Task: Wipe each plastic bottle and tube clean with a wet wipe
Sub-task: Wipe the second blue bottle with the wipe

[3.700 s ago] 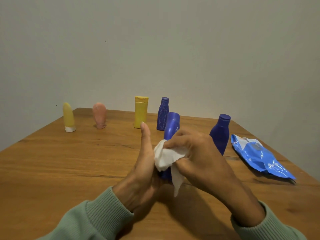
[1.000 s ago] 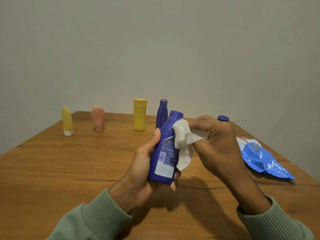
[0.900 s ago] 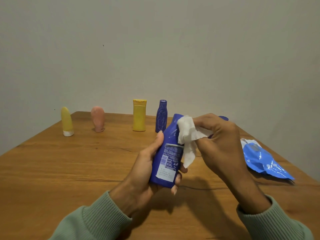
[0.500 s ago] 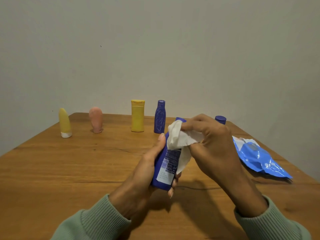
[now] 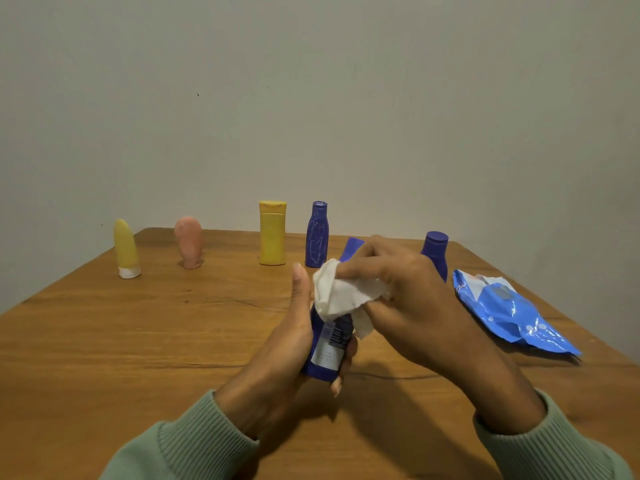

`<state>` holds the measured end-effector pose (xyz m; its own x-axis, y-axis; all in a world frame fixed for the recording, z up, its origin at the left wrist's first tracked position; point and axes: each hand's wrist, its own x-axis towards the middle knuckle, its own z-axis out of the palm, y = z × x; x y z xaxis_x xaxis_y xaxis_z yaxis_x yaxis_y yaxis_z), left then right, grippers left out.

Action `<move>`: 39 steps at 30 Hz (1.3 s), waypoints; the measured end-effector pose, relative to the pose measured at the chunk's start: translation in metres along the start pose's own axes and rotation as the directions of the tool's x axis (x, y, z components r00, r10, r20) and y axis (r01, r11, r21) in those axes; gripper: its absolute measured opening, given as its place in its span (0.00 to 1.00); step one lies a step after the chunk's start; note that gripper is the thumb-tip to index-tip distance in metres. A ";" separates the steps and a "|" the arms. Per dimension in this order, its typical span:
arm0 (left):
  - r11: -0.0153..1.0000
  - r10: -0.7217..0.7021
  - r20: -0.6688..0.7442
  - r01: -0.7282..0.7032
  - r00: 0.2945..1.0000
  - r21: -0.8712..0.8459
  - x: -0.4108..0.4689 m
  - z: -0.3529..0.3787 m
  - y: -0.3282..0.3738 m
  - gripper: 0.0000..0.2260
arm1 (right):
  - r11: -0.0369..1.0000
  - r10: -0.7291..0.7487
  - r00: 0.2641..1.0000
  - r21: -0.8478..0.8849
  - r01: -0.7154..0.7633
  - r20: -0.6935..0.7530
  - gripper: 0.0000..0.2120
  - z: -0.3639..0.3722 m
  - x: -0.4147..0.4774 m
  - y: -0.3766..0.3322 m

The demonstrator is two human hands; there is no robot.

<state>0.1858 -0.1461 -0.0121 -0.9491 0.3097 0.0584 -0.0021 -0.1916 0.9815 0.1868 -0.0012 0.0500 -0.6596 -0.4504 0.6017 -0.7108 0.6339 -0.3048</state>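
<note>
Light plastic, slippery when damp

The blue bottle (image 5: 328, 353) is held tilted just above the table (image 5: 121, 341), its lower body gripped by the left hand (image 5: 284, 344). A crumpled wet wipe (image 5: 341, 294) is pinched in the curled fingers of the right hand (image 5: 415, 306) and pressed against the bottle's shoulder. The bottle is judged to be light, stiff plastic — likely slippery once damp — so a firm hold low on the labelled body is advised
</note>
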 end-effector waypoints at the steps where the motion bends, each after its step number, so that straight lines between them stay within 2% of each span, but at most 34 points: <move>1: 1.000 0.017 -0.008 -0.017 1.000 0.020 0.000 0.000 0.001 0.36 | 0.999 -0.027 0.998 -0.016 0.028 0.056 0.16 -0.001 0.000 -0.002; 3: 0.996 0.023 0.004 -0.023 1.000 0.090 -0.001 -0.001 0.001 0.38 | 0.999 -0.017 1.000 -0.033 0.017 -0.002 0.16 -0.001 0.001 0.000; 6: 0.984 -0.003 0.006 0.002 1.000 0.177 -0.001 -0.002 0.000 0.41 | 0.995 0.039 0.964 -0.074 -0.061 -0.264 0.16 0.000 0.002 0.009; 7: 0.982 -0.005 -0.003 0.005 1.000 0.190 -0.002 -0.002 0.000 0.41 | 0.992 0.044 0.954 -0.097 -0.076 -0.297 0.15 0.000 0.002 0.010; 9: 0.977 0.006 -0.011 -0.004 1.000 0.213 -0.005 0.001 0.002 0.40 | 0.991 0.058 0.967 -0.105 -0.086 -0.248 0.15 0.001 0.002 0.006; 12: 0.978 0.067 -0.093 -0.046 0.993 0.205 -0.005 0.001 0.000 0.39 | 0.997 0.037 0.999 -0.072 -0.037 0.007 0.16 0.003 -0.001 -0.012; 13: 0.973 0.077 -0.130 -0.046 0.989 0.227 -0.004 -0.001 -0.001 0.44 | 0.997 0.022 0.996 -0.076 -0.015 0.086 0.16 0.003 -0.002 -0.017; 15: 0.959 0.096 -0.196 -0.038 0.976 0.280 0.001 -0.006 -0.008 0.59 | 0.994 0.010 0.982 -0.105 0.010 0.190 0.17 0.002 -0.001 -0.022; 16: 0.957 0.111 -0.202 -0.050 0.973 0.285 0.000 -0.004 -0.007 0.58 | 0.993 0.019 0.981 -0.119 0.004 0.192 0.17 0.001 -0.001 -0.022; 19: 0.964 0.088 -0.115 -0.056 0.989 0.259 -0.001 0.002 -0.001 0.36 | 0.990 0.041 0.998 -0.135 -0.035 0.038 0.17 0.000 -0.001 -0.016; 20: 0.960 0.077 -0.096 -0.048 0.992 0.275 -0.002 0.003 0.001 0.33 | 0.989 0.045 0.999 -0.140 -0.043 0.012 0.16 0.001 -0.001 -0.015; 24: 0.946 0.075 -0.059 -0.052 0.995 0.320 -0.003 0.004 0.002 0.34 | 0.994 0.021 0.993 -0.110 -0.008 0.114 0.14 -0.002 0.000 -0.015; 26: 0.936 0.060 -0.029 -0.046 0.998 0.348 -0.004 0.005 0.003 0.33 | 0.993 0.036 0.993 -0.112 -0.023 0.110 0.14 -0.004 0.001 -0.013; 32: 0.950 0.048 0.005 -0.047 0.999 0.310 -0.007 0.006 0.006 0.26 | 0.985 0.097 0.984 -0.126 -0.116 -0.150 0.14 -0.008 0.003 0.002; 36: 0.963 0.020 0.028 -0.027 0.999 0.269 -0.006 0.008 0.006 0.32 | 0.977 0.131 0.954 -0.129 -0.171 -0.269 0.14 -0.016 0.002 0.012; 37: 0.964 0.017 0.029 -0.024 0.999 0.264 -0.006 0.007 0.006 0.34 | 0.978 0.122 0.960 -0.133 -0.159 -0.251 0.14 -0.015 0.001 0.009; 39: 0.970 0.021 0.019 -0.025 1.000 0.243 -0.006 0.006 0.006 0.36 | 0.989 0.077 0.991 -0.119 -0.090 -0.110 0.14 -0.012 0.000 -0.002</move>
<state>0.1932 -0.1433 -0.0056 -0.9428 0.3230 0.0820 0.0977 0.0325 0.9947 0.1911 0.0046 0.0599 -0.6814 -0.3280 0.6543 -0.6142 0.7424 -0.2676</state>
